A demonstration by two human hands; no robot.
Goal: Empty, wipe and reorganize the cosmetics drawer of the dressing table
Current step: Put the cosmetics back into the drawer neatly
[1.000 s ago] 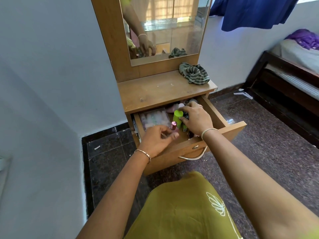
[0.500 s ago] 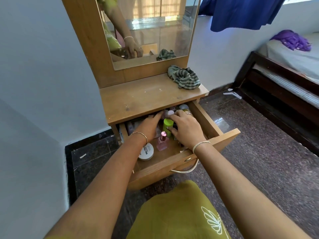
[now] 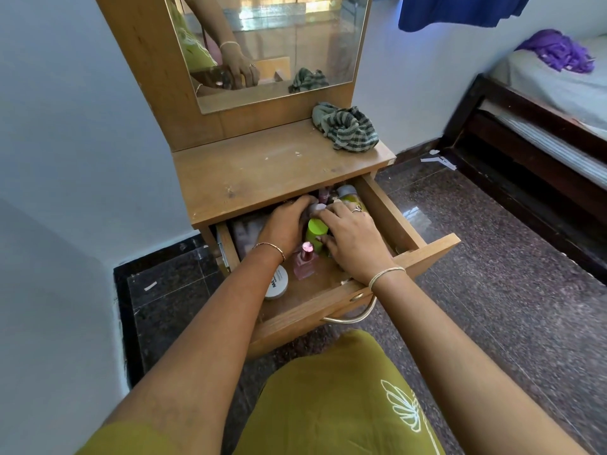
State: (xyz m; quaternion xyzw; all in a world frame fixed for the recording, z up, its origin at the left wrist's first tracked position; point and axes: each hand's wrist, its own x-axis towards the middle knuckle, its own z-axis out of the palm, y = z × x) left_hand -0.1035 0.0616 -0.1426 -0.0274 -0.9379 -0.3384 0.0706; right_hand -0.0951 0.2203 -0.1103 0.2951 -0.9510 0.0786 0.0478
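The open drawer [image 3: 427, 254] sits under the worktop [image 3: 262, 172]. The left hand [image 3: 285, 224] and right hand [image 3: 353, 238] cover the rear bottles (too hidden to count), so I cannot tell either grip. In front: one green bottle [image 3: 317, 229], one pink bottle [image 3: 305, 261], one half-hidden white jar [image 3: 277, 284]

Drawer [image 3: 427, 249]: wooden, pulled open.
Green bottle [image 3: 317, 229]: upright, between left grip [image 3: 289, 221] and right grip [image 3: 353, 239], touching the right thumb.
Pink polish bottle [image 3: 305, 262]: upright, just nearer than the left grip.
White round jar [image 3: 277, 284]: beside the left wrist.
Striped cloth [image 3: 348, 131]: crumpled, well beyond the right grip.
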